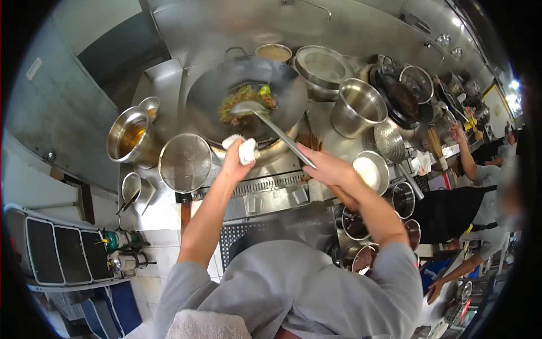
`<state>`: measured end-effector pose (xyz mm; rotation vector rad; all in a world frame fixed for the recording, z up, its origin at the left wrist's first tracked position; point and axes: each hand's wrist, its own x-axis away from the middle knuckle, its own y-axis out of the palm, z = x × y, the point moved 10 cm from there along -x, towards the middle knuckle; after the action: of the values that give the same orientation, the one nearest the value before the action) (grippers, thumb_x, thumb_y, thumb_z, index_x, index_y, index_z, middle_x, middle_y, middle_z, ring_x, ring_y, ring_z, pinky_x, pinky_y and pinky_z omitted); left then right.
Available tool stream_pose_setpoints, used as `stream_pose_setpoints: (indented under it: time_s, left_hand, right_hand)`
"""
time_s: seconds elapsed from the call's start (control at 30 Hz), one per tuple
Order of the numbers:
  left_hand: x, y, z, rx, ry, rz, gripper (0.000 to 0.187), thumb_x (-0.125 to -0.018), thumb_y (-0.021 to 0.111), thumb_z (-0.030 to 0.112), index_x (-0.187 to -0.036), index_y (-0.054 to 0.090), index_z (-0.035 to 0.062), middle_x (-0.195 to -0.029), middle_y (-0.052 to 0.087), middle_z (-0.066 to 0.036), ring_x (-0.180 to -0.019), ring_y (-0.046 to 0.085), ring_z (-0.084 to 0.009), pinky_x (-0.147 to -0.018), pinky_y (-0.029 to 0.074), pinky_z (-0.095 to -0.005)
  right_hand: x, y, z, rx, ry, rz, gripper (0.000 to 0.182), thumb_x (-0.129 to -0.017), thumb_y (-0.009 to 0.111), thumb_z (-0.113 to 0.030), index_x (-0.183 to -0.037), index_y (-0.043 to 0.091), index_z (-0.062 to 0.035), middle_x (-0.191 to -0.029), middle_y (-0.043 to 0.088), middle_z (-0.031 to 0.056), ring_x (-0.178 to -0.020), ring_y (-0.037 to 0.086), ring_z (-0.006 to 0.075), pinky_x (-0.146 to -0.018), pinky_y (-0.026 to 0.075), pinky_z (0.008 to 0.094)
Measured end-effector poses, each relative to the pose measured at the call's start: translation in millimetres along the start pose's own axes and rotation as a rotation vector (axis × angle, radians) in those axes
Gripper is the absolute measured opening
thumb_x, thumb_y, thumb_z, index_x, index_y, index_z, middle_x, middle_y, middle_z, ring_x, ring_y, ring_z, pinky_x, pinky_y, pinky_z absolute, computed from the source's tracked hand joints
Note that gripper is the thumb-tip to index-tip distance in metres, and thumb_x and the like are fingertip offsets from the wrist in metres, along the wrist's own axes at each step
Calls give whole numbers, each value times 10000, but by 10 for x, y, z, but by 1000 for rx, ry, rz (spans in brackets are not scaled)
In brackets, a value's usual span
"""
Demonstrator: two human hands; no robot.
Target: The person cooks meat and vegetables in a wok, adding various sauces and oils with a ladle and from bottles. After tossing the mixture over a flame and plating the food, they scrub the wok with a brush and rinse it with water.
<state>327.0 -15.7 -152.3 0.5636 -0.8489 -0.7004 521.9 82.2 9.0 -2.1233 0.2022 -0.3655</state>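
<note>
A large dark wok [212,85] sits on the stove with green and reddish-brown food [228,103] in its bowl. My right hand [323,165] is wrapped round the handle of a long metal ladle [279,134], whose head rests in the food. At the wok's near edge, my left hand [234,166] is closed on a folded white cloth [247,151]. The cloth lies against the rim; whether the fingers also grip a wok handle beneath it is hidden.
On the left stand a pot of amber liquid [127,135] and a round fine-mesh strainer [185,163]. To the right are a tall steel pot [358,107], a perforated skimmer [389,141] and a bowl of white contents [370,172]. Another person [480,209] stands at far right.
</note>
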Motion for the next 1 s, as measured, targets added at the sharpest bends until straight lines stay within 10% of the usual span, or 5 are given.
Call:
stream_pose_setpoints:
  time_s: [0.23,0.4,0.6,1.0]
  left_hand:
    - [1074,119,-502,67,-26,-20,243,-974,438,316,-997,560,108,-881,652,-81,-718,642,-236,-593,552,-368]
    - [467,129,283,-15,-119,-24,183,-922,498,281,-971,593,133,-876,663,-37,-754,642,-232,-523,452,-324]
    - [-33,-13,232,-20,-197,-141,213,-899,510,329,-970,603,151,-886,662,-16,-798,634,-206,-608,479,-343]
    - [-309,0,108,-59,-122,-253,233,-855,598,295,-1014,631,128,-927,665,-29,-817,647,-179,-666,549,-384]
  right_hand:
    - [550,112,-113,-331,76,297,686,-870,597,-111,-1477,277,-102,-740,614,161,-638,601,284,-631,486,382]
    - [521,1527,201,-1073,259,365,633,-955,542,-147,-1499,224,-95,-658,491,-16,-468,414,83,-431,396,257]
    - [22,1366,-561,-1617,174,270,558,-975,489,-136,-1475,240,-141,-675,410,0,-426,372,62,-320,355,224]
    - [-2092,1382,-3277,-1078,-84,-422,519,-911,593,-111,-1379,373,-67,-758,452,-24,-504,421,29,-353,360,208]
